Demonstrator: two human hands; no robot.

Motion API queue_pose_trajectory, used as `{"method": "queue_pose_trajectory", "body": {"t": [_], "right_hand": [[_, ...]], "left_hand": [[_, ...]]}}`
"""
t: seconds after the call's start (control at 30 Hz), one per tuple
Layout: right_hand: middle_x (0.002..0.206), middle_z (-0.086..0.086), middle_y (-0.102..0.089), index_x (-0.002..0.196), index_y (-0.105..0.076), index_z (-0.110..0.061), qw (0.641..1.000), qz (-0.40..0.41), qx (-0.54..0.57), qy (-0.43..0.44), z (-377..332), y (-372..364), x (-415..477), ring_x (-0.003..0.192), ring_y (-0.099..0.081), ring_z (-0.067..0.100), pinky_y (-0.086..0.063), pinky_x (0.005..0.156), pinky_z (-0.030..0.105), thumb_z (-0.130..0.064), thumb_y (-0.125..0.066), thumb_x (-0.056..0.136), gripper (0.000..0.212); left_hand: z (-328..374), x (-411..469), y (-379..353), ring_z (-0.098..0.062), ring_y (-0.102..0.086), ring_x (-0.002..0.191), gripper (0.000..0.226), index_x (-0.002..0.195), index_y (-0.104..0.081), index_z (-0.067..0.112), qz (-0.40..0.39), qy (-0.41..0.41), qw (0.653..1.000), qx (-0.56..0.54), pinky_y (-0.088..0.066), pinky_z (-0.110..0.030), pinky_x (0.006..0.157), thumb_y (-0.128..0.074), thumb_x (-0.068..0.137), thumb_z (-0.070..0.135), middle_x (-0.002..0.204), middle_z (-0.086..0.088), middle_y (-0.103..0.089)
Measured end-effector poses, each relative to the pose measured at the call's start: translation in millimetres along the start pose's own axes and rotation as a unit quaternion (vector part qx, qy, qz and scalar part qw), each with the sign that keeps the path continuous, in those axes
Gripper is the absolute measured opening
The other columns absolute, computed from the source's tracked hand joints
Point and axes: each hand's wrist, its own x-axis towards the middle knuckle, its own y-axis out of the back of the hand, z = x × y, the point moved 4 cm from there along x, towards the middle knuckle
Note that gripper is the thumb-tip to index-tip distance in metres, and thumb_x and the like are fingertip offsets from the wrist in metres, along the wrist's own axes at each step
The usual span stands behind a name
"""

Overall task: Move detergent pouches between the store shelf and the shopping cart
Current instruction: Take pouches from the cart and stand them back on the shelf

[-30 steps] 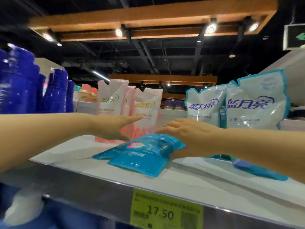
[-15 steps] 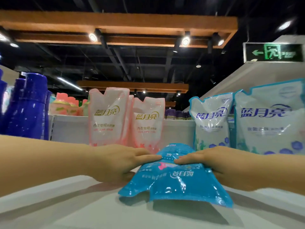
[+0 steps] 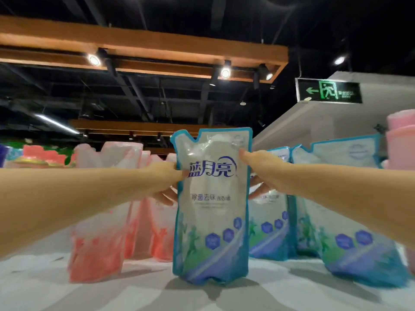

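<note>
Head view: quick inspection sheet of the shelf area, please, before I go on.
Surface: pale shelf, pouches standing on it.
Job's things: blue pouch upright at centre, base seemingly on the shelf; other blue pouches to its right, pink pouches to its left.
Clutter: pink containers at far right edge, blurred.
Grippers: left hand and right hand grip the blue pouch's upper sides, thumbs in front, fingers behind.
Cables: nothing seen.
Surroundings: dark ceiling, wooden beams with spotlights, green exit sign; cart not in view.
</note>
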Motion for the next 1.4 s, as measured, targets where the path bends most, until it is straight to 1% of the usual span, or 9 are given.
{"method": "queue_pose_trajectory", "body": {"t": [0.23, 0.4, 0.57, 0.63, 0.73, 0.87, 1.13, 1.33, 1.4], "right_hand": [[0.089, 0.004, -0.061, 0.119, -0.056, -0.013, 0.997, 0.011, 0.026, -0.075, 28, -5, 21, 0.077, -0.063, 0.022, -0.055, 0.069, 0.036, -0.052, -0.042, 0.094, 0.048], [0.092, 0.002, -0.055, 0.111, -0.049, -0.018, 0.989, -0.036, -0.054, -0.134, 67, -18, -6, 0.084, -0.057, 0.018, -0.053, 0.068, 0.034, -0.061, -0.045, 0.088, 0.048], [0.122, 0.007, -0.049, 0.122, -0.030, -0.017, 0.993, 0.003, 0.012, -0.115, 82, -43, -2, 0.103, -0.056, 0.026, -0.059, 0.070, 0.042, -0.035, -0.065, 0.086, 0.054], [0.130, 0.010, -0.044, 0.128, -0.028, -0.017, 0.994, 0.042, 0.025, -0.098, 83, -43, 7, 0.111, -0.054, 0.031, -0.058, 0.076, 0.046, -0.028, -0.071, 0.081, 0.065], [0.146, 0.014, -0.024, 0.147, -0.010, -0.023, 0.996, 0.045, -0.060, -0.048, 85, -41, 14, 0.123, -0.045, 0.029, -0.047, 0.098, 0.040, -0.025, -0.073, 0.079, 0.093], [0.153, 0.002, -0.008, 0.148, 0.011, -0.034, 0.991, 0.000, -0.136, -0.005, 85, -45, 9, 0.133, -0.035, 0.024, -0.045, 0.098, 0.030, -0.020, -0.074, 0.078, 0.110], [0.154, -0.004, -0.012, 0.149, 0.008, -0.033, 0.974, -0.036, -0.221, 0.016, 88, -48, 15, 0.131, -0.038, 0.025, -0.046, 0.099, 0.035, -0.013, -0.065, 0.082, 0.101], [0.143, 0.006, -0.026, 0.147, -0.013, -0.031, 0.952, -0.025, -0.303, -0.029, 105, -14, -6, 0.121, -0.046, 0.030, -0.042, 0.101, 0.040, -0.013, -0.057, 0.081, 0.080], [0.140, 0.008, -0.027, 0.147, -0.013, -0.028, 0.951, 0.009, -0.305, -0.047, 110, 6, -13, 0.119, -0.047, 0.029, -0.041, 0.102, 0.036, -0.015, -0.055, 0.085, 0.076]], "left_hand": [[-26, 9, -32, -0.026, -0.067, 0.086, 0.033, 0.112, -0.056, 0.013, -0.049, 0.066, 0.993, -0.088, -0.056, -0.043, 0.076, -0.050, 0.093, 0.040, 0.099, -0.009, -0.067], [-54, -16, -55, -0.021, -0.070, 0.076, 0.018, 0.095, -0.056, 0.030, -0.135, 0.100, 0.983, -0.066, -0.057, -0.040, 0.073, -0.064, 0.083, 0.041, 0.084, 0.000, -0.073], [-55, -8, -69, -0.026, -0.065, 0.093, 0.028, 0.097, -0.048, 0.031, -0.083, 0.098, 0.988, -0.088, -0.058, -0.040, 0.075, -0.070, 0.079, 0.033, 0.103, -0.003, -0.066], [-52, -1, -79, -0.029, -0.060, 0.105, 0.052, 0.121, -0.039, 0.030, -0.054, 0.091, 0.990, -0.091, -0.056, -0.046, 0.081, -0.070, 0.080, 0.032, 0.118, -0.005, -0.060], [-47, 5, -91, -0.032, -0.051, 0.120, 0.097, 0.146, 0.003, 0.038, -0.018, 0.081, 0.991, -0.103, -0.052, -0.050, 0.088, -0.069, 0.081, 0.028, 0.141, -0.005, -0.042], [-45, 12, -98, -0.032, -0.048, 0.121, 0.098, 0.143, 0.017, 0.041, -0.009, 0.085, 0.993, -0.078, -0.053, -0.047, 0.087, -0.062, 0.088, 0.024, 0.146, -0.008, -0.035], [-47, 21, -90, -0.031, -0.052, 0.113, 0.091, 0.145, 0.020, 0.033, 0.012, 0.090, 0.995, 0.038, -0.053, -0.045, 0.088, -0.054, 0.092, 0.029, 0.140, -0.012, -0.037], [-39, 7, -84, -0.016, -0.052, 0.087, 0.086, 0.148, 0.010, 0.025, 0.003, 0.036, 0.990, 0.135, -0.044, -0.021, 0.072, -0.055, 0.091, 0.036, 0.142, -0.011, -0.042], [-35, 0, -81, -0.021, -0.049, 0.106, 0.082, 0.147, -0.005, 0.028, 0.026, -0.005, 0.992, 0.127, -0.042, -0.028, 0.088, -0.061, 0.088, 0.032, 0.142, -0.010, -0.038]]}}
